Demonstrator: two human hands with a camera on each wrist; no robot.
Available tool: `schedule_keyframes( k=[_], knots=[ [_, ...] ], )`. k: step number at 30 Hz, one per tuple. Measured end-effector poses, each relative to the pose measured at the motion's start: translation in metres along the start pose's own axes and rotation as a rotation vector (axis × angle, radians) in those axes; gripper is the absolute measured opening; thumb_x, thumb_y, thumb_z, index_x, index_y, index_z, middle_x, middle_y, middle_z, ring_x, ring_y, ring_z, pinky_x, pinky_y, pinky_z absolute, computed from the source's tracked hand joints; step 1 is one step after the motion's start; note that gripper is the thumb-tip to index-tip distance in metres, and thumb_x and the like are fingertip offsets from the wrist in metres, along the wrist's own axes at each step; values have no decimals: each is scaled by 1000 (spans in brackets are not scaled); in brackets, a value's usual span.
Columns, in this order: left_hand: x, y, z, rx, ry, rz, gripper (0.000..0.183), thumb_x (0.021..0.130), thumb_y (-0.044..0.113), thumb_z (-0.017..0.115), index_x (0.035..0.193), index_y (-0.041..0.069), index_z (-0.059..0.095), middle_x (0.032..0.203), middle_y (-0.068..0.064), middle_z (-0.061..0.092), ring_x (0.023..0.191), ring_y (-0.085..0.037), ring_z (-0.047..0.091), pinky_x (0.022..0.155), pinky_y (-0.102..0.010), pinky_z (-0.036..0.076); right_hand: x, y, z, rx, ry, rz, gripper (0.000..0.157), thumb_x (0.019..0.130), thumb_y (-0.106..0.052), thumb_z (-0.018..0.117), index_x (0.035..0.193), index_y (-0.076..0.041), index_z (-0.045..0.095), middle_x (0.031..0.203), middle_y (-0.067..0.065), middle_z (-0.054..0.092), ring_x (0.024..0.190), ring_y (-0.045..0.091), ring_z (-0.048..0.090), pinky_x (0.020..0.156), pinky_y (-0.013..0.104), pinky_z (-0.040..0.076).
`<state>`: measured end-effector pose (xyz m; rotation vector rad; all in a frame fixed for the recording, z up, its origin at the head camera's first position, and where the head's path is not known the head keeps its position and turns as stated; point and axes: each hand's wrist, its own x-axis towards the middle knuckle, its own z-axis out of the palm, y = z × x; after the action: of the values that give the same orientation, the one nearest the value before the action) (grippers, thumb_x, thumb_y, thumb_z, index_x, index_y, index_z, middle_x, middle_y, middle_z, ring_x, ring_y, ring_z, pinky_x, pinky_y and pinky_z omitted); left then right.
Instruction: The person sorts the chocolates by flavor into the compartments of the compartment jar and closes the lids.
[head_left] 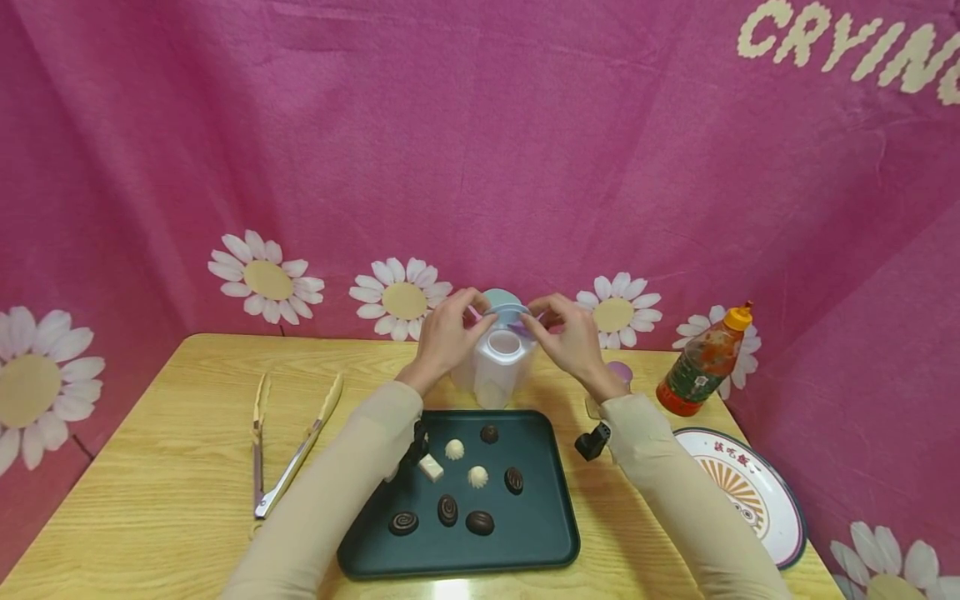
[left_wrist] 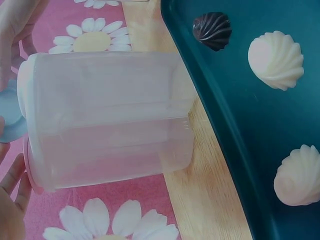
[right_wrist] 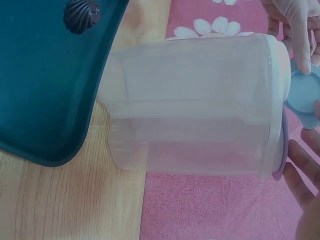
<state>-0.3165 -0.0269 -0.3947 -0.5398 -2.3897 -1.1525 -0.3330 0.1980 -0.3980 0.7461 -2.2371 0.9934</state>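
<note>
A translucent plastic container [head_left: 495, 379] with coloured flip lids stands upright at the table's far edge. Its front round opening is uncovered, and the pale blue lid [head_left: 510, 312] is raised behind it. My left hand [head_left: 450, 327] pinches the lid's left edge, with thumb in front. On the opposite edge, my right hand [head_left: 566, 332] grips the same lid between thumb and fingers. The right wrist view shows the blue lid [right_wrist: 304, 92] between both hands, with a purple lid [right_wrist: 283, 150] beside the right fingers. Inside the container, I see no contents.
A dark tray [head_left: 525, 542] with several dark and white chocolates lies in front of the container. Metal tongs [head_left: 288, 467] rest at left. A sauce bottle [head_left: 705, 362], a plate [head_left: 783, 508] and a small purple-capped jar [head_left: 619, 372] are at right.
</note>
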Motion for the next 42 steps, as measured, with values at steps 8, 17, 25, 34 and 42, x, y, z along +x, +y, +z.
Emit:
schedule_keyframes(
  k=[8,17,25,34,42],
  knots=[
    [-8,-2,-11,22,20,-7,26,95,25,80,113,11,69,107,-9,74,93,-26,72,77,-37,58,0,0,-1,-4,2,-6,17,91,-15,83,100,-4,76,91,13,77,72,25,75,65,48,62],
    [-42,-25,-51,116,13,12,32,92,27,83,116,9,70,107,-10,74,99,-31,72,81,-44,59,-1,-1,-2,-9,-3,1,16,90,-15,84,100,-5,76,91,13,78,73,26,76,65,45,62],
    [-91,-41,-93,269,-7,-49,39,92,32,82,121,10,69,112,-12,73,99,-29,67,78,-45,56,-1,-3,-3,-19,-1,0,16,90,-15,84,100,-5,77,91,12,78,73,25,75,65,42,62],
    [-144,-60,-132,413,-39,-107,49,91,38,81,126,7,66,119,-16,72,111,-35,67,88,-56,57,-1,-2,-3,2,-8,14,16,91,-16,83,101,-5,76,91,12,78,73,25,75,66,45,62],
    [-183,-68,-160,523,-77,-261,71,91,47,77,135,-4,57,126,-29,63,116,-46,57,96,-63,50,-1,-3,-4,-6,-28,21,16,92,-17,82,102,-5,76,91,12,77,74,25,74,65,45,61]
  ],
)
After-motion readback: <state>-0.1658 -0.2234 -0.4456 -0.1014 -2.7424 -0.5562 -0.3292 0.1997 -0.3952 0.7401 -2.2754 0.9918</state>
